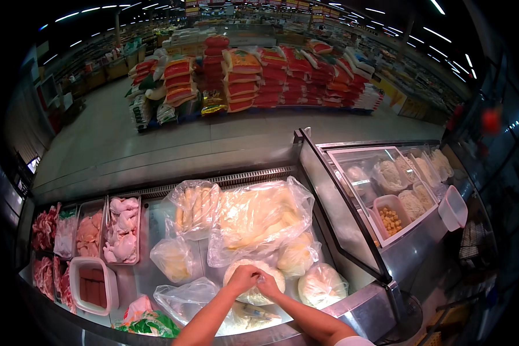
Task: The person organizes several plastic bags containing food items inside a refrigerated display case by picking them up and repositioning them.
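Low in the middle of the view, my left hand (243, 278) and my right hand (268, 286) meet over a round, pale, bagged food (256, 298). Pinched between my fingertips is a bit of clear plastic, seemingly the neck of its bag. My fingers partly hide it. Just beyond lies a large clear bag of flat, pale yellow sheets (259, 212). To the right sit a tied bag of pale food (322, 285) and a smaller yellowish bag (296, 256). Loose clear plastic (186, 298) spreads by my left forearm, and another bagged food (256, 315) lies under my wrists.
Trays of raw poultry (123, 229) and red meat (45, 227) line the chilled case's left. A white tub (114, 285) holds dark red blocks. A framed glass divider (341, 207) stands to the right, before noodle tubs (391, 175). Stacked red sacks (242, 86) rise beyond the aisle.
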Demonstrator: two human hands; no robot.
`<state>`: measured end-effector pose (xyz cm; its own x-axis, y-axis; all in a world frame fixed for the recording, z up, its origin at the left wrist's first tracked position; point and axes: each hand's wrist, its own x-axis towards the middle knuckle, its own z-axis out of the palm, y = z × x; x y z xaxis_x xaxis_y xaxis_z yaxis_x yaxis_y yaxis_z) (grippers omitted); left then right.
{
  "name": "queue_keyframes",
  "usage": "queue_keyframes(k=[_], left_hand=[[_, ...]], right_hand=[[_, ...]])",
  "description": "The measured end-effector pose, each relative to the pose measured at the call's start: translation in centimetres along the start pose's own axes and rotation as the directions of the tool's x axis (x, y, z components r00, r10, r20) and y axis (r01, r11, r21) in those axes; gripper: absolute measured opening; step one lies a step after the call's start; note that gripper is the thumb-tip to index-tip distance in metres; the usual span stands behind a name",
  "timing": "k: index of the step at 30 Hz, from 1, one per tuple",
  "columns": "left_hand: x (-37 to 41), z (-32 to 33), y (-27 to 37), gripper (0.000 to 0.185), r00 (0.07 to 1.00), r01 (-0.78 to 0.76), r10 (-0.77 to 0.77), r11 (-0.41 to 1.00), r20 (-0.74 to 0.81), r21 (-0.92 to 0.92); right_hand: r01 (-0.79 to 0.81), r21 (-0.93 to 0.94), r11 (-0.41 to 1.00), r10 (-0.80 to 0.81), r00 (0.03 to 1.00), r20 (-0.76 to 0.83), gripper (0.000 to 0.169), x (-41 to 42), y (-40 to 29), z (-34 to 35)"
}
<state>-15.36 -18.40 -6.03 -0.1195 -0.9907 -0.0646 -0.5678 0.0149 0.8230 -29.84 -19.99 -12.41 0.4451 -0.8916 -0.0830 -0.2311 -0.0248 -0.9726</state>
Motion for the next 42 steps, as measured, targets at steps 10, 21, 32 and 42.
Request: queue_keyframes(k=[10, 21, 32, 42], left_hand=[[-3.5, 1.3, -4.6, 0.118, 0.997, 0.0, -0.023, 0.961, 0.08, 0.277], [-2.4, 7.4, -7.3, 0.076, 0.98, 0.095, -0.072, 0.989, -0.185, 0.116], [-2.6, 7.2, -6.1, 0.021, 0.977, 0.008, 0.053, 0.958, -0.205, 0.288], [-4.7, 6.6, -4.6, 0.028, 0.966, -0.054, 0.107, 0.973, -0.235, 0.223]], right_hand=[[0.177, -0.328, 0.928, -0.134, 0.98, 0.15, 0.022, -1.4, -6.3, 0.4], [0.496, -0.478, 0.725, -0.304, 0.853, 0.425, 0.023, -0.8, -7.1, -0.7], [-0.504, -0.243, 0.829, 0.522, 0.853, 0.014, 0.046, 1.4, -5.3, -12.7], [-0.455, -0.242, 0.857, 0.513, 0.709, 0.484, 0.022, 1.5, -10.7, -15.6]])
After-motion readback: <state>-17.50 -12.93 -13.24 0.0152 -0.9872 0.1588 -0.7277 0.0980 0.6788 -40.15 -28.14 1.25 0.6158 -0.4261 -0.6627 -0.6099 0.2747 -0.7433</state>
